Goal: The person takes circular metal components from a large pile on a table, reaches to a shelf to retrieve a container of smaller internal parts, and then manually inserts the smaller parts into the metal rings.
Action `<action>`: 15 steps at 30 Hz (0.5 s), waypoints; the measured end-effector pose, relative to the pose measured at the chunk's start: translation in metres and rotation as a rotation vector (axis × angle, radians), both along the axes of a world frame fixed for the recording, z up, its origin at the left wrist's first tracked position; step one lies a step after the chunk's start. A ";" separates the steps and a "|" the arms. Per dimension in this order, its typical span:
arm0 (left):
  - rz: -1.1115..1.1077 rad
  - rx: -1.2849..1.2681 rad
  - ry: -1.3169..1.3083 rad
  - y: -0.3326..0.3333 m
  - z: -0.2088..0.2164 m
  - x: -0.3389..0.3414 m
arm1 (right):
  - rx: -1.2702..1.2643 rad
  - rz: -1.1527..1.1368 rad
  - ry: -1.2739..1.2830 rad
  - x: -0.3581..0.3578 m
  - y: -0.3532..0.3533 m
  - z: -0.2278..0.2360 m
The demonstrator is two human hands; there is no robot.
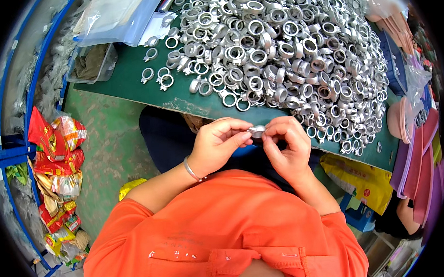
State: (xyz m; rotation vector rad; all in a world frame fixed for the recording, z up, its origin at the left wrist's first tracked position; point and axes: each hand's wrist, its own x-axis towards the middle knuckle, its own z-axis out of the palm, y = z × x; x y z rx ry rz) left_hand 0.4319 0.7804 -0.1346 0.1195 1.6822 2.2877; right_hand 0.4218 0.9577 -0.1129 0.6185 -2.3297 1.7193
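Between my two hands, just off the table's near edge, is a small silver-grey metal ring (257, 132) with a lug on its side. My left hand (219, 141) pinches the ring's left side between thumb and fingers. From the other side my right hand (289, 143) grips it with thumb and forefinger. Fingers cover part of the ring, so its far side is hidden. Beyond my hands a big heap of similar metal rings (277, 52) spreads over the green table (125, 68). A few loose rings (166, 81) lie apart from the heap on its left.
At the table's far left stand a clear plastic box (94, 65) with a cloth inside and a blue folder (120, 19). Blue shelving (29, 97) and colourful bags (59, 165) line the left. A yellow bag (357, 179), pink bins (398, 121) and another person's arm (408, 217) are at right.
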 end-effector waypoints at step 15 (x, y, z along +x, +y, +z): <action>0.298 -0.342 -0.025 -0.077 -0.008 0.043 | 0.207 0.278 0.278 -0.010 -0.051 0.013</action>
